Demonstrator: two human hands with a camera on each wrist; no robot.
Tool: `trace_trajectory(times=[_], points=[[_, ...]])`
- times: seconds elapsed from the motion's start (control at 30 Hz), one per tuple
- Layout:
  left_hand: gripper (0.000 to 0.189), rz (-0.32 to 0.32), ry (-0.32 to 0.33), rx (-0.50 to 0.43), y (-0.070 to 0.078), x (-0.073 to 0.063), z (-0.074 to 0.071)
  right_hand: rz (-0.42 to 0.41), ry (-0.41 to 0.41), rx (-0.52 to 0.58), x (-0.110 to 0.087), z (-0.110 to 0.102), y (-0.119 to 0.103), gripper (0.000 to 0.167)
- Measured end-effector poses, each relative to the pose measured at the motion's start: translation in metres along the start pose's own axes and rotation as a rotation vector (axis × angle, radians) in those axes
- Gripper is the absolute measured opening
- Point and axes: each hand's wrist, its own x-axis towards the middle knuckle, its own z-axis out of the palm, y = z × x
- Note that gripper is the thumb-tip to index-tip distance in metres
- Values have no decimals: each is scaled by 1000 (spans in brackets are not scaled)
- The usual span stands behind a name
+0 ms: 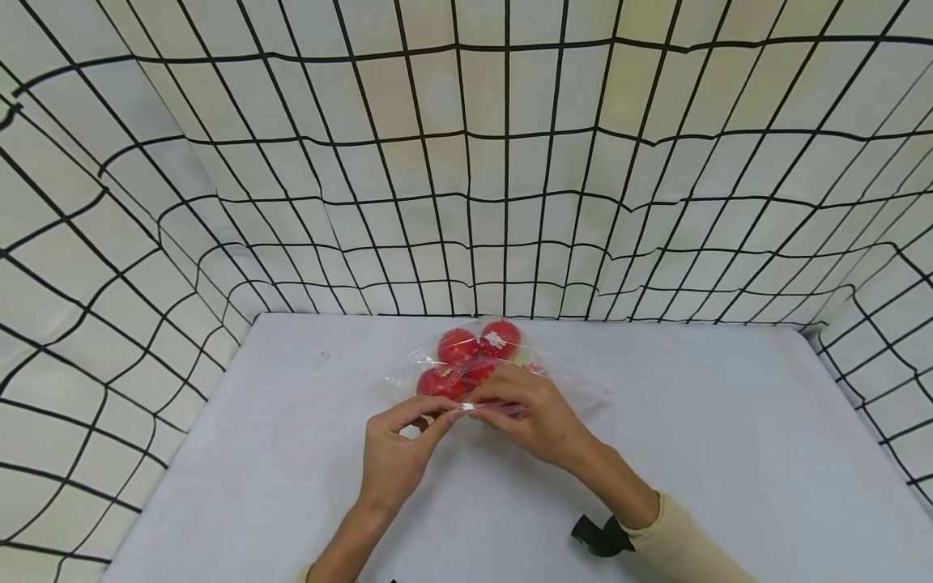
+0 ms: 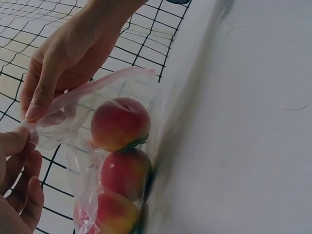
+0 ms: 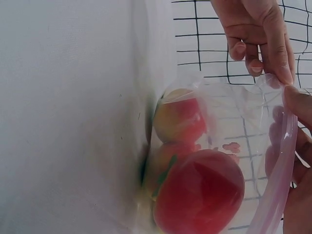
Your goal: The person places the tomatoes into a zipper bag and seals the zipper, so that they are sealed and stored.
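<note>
A clear zip-top plastic bag (image 1: 423, 356) with a pink-tinted closure strip (image 3: 280, 180) lies near the back of the white table, with several round red fruits (image 1: 459, 346) inside. In the wrist views the fruits shade to yellow and have green leafy bits. My left hand (image 1: 397, 445) pinches the bag's top edge between thumb and fingertips, right at a small white piece (image 1: 467, 406) on the strip. Close beside it, my right hand (image 1: 535, 413) grips the same strip, thumb below and fingers above. The fingertips of both hands nearly meet there.
Black grid netting (image 1: 466, 162) over pale walls rises behind the table (image 1: 255, 486) and along both sides. A black curved object (image 1: 601, 536) shows beside the right sleeve (image 1: 681, 538).
</note>
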Motion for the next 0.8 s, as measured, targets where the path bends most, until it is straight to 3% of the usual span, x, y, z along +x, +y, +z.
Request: trace_trajectory(times=[0.8], points=[[15,38,12,48,0,-2,-2,48,25,0,-13,-9,6,26]])
